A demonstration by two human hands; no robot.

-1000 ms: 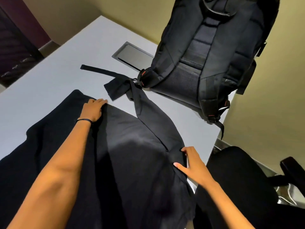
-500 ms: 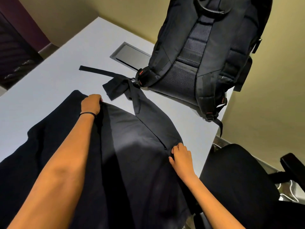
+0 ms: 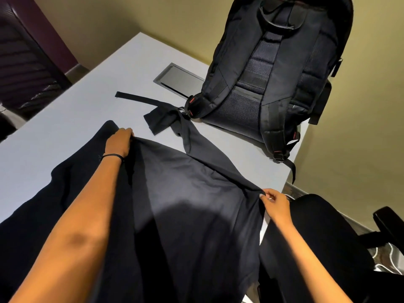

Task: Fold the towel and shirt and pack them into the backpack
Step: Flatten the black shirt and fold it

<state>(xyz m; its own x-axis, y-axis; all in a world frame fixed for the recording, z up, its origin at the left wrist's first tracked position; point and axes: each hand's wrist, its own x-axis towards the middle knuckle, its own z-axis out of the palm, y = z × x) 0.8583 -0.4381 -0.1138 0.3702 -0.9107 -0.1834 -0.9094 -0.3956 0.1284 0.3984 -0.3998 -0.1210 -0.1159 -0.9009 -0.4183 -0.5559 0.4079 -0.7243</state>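
On the table (image 3: pixel 65 119) in front of the backpack (image 3: pixel 273 73), a black cloth (image 3: pixel 185 193) is spread and is held at two places. The left hand (image 3: pixel 119 142) is reached out on a long, straight forearm, and a raised fold of the cloth is gripped in its curled fingers, well to the side of the backpack. A thin dark band (image 3: pixel 111 157) is worn at that wrist. The right hand (image 3: pixel 276 204) is held near the backpack's trailing lower strap, at the table's edge, and the cloth's edge is pinched between its thumb and fingertips.

The cloth is matt, soft and lightly creased; whether it is the towel or the shirt cannot be told. A narrow arm of it is run up to the foot of the backpack and ends there in a bunched knot, from which a flat strip (image 3: pixel 140 98) is laid away from the backpack. The backpack is stood upright with its straps toward the camera. It is made of black woven fabric with mesh padding and red-marked buckles.

The table is white and smooth, with a dark rectangular hatch (image 3: pixel 179 80) set in just beside the backpack. A black chair (image 3: pixel 328 237) is seen past the table's edge, and dull yellow walls are seen behind the backpack.
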